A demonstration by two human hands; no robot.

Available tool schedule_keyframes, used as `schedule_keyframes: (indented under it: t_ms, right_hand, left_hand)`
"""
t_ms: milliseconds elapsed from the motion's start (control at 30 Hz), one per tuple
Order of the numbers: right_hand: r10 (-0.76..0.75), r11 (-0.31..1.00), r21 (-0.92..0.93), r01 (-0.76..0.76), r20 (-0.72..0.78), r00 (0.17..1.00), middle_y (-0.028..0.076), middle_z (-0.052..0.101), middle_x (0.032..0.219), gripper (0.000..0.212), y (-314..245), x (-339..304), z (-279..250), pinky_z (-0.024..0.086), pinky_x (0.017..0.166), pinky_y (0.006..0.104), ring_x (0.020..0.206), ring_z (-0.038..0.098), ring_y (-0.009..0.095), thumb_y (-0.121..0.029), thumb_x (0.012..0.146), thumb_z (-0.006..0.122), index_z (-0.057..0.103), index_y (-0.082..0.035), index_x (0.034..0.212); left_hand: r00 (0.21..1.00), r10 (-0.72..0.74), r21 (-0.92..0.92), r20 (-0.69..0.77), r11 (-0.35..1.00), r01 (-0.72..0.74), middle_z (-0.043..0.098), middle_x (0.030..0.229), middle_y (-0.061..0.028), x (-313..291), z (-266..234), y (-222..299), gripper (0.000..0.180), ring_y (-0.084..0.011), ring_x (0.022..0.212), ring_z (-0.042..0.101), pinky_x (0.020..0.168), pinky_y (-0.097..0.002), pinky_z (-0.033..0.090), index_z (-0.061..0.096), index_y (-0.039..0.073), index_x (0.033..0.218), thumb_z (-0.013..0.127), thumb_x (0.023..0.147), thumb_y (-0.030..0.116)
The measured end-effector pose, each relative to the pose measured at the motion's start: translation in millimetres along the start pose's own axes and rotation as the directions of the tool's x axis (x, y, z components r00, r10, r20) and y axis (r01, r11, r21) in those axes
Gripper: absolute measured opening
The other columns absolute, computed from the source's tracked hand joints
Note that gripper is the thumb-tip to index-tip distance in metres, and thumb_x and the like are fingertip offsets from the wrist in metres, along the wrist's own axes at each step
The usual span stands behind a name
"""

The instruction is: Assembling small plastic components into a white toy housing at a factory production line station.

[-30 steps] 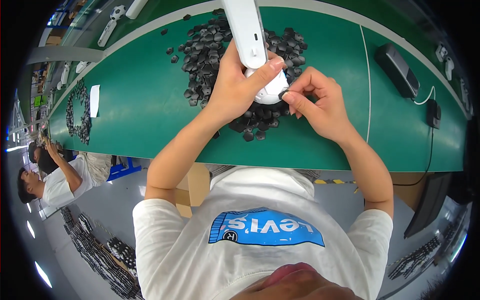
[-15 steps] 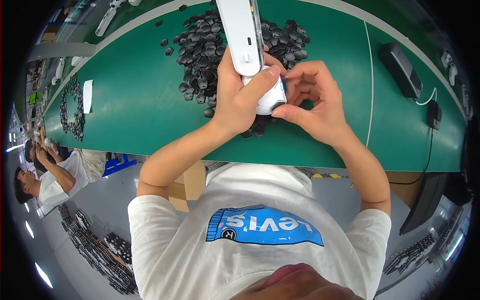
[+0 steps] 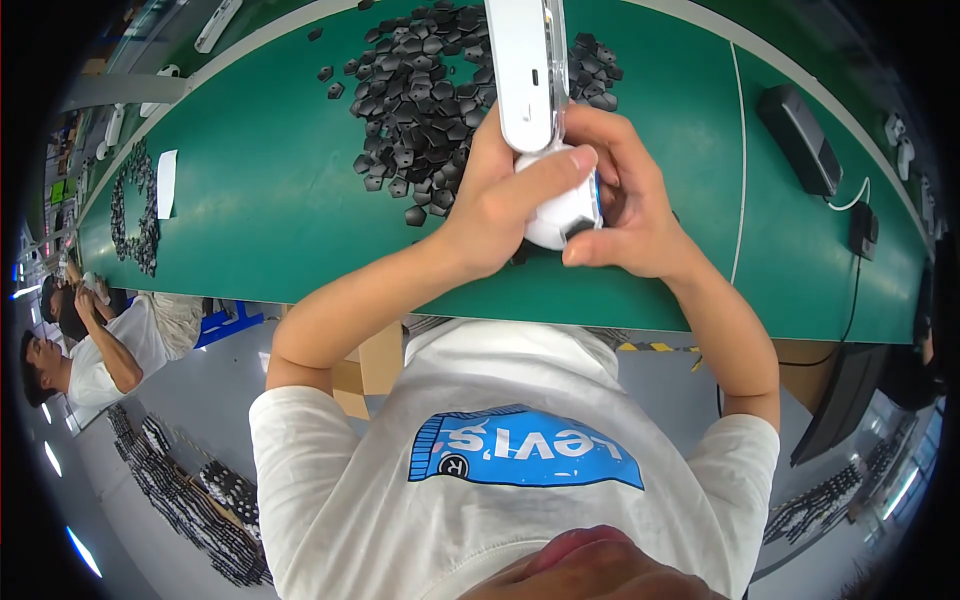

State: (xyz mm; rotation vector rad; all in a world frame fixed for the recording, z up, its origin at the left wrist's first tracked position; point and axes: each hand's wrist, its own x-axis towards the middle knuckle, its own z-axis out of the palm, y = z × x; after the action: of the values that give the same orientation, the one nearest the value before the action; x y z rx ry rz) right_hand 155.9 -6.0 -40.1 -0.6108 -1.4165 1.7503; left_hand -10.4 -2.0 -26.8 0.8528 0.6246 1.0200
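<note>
A white ball-shaped part [image 3: 558,216] with black five-sided patches sits between my hands over the green table. My left hand [image 3: 498,212] is closed round its left side, thumb lying across the top. Around the right side curl the fingers of my right hand [image 3: 640,218], partly hidden, with its thumb beside a black pentagon piece [image 3: 578,229] low on the ball. A thin blue strip shows along the ball's right edge. A long white bar [image 3: 522,70] with a small slot rises from the ball toward the upper edge and meets it at a rounded end.
Loose black pentagon pieces [image 3: 420,100] are heaped beyond my hands on the green table [image 3: 270,170]. At left lie a ring of small black pieces [image 3: 118,215] and a white paper strip [image 3: 167,185]. A black box-shaped device [image 3: 800,138] with a cable stands right. Another person [image 3: 120,350] sits far left.
Both hands, the ball and the white bar have shifted to the right. My right hand has come closer round the ball, its thumb beside the lower black patch.
</note>
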Motion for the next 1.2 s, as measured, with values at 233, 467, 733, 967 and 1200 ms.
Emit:
schedule_keyframes:
  t_ms: [233,467,733,967,1200]
  right_hand:
    - [-0.008,1.000,0.012,0.008,-0.041,0.999,0.010,0.047,0.130,0.086,-3,2,2,0.040,0.101,0.0320,0.120,0.047,0.018,-0.009,0.067,0.084,0.036,-0.010,0.137]
    - [-0.087,0.996,0.026,0.087,-0.021,0.996,0.010,0.047,0.131,0.081,-3,0,-2,0.042,0.100,0.0315,0.120,0.048,0.018,-0.003,0.068,0.081,0.038,-0.009,0.136]
    - [-0.104,0.994,-0.020,0.103,-0.052,0.993,0.010,0.047,0.133,0.072,3,-3,-3,0.046,0.095,0.0303,0.115,0.051,0.016,-0.002,0.071,0.079,0.043,-0.007,0.133]
    - [0.093,0.996,0.023,-0.091,-0.108,0.990,0.012,0.049,0.127,0.076,-12,1,5,0.056,0.070,0.0295,0.102,0.057,0.016,-0.019,0.079,0.077,0.037,-0.004,0.141]
    - [0.054,0.998,-0.017,-0.056,-0.081,0.995,0.012,0.055,0.117,0.062,-5,0,-1,0.055,0.055,0.0251,0.065,0.059,0.012,-0.028,0.090,0.065,0.040,-0.003,0.141]
  left_hand:
    - [0.999,0.051,0.111,-0.011,0.993,-0.050,0.054,0.103,-0.0100,0,0,-1,0.061,-0.0177,0.091,0.059,0.077,-0.0298,0.052,0.037,0.002,0.119,0.076,0.074,0.012]
    - [0.971,0.110,0.318,0.215,0.932,-0.176,0.044,0.118,-0.0115,-2,-11,-1,0.111,-0.0206,0.107,0.053,0.089,-0.0335,0.048,0.021,0.005,0.133,0.094,0.051,0.020]
    - [0.980,0.074,0.350,0.187,0.927,-0.136,0.041,0.121,-0.0117,1,-14,-5,0.114,-0.0204,0.114,0.048,0.095,-0.0358,0.045,0.020,0.004,0.135,0.095,0.051,0.022]
    - [1.000,0.009,0.119,0.002,0.993,-0.010,0.054,0.102,-0.0122,7,-7,3,0.075,-0.0204,0.089,0.063,0.069,-0.0325,0.057,0.026,0.004,0.126,0.079,0.074,0.012]
    - [0.997,0.063,0.103,0.052,0.992,-0.068,0.057,0.094,-0.0141,8,-7,5,0.060,-0.0218,0.072,0.066,0.050,-0.0336,0.057,0.026,0.004,0.121,0.071,0.081,0.008]
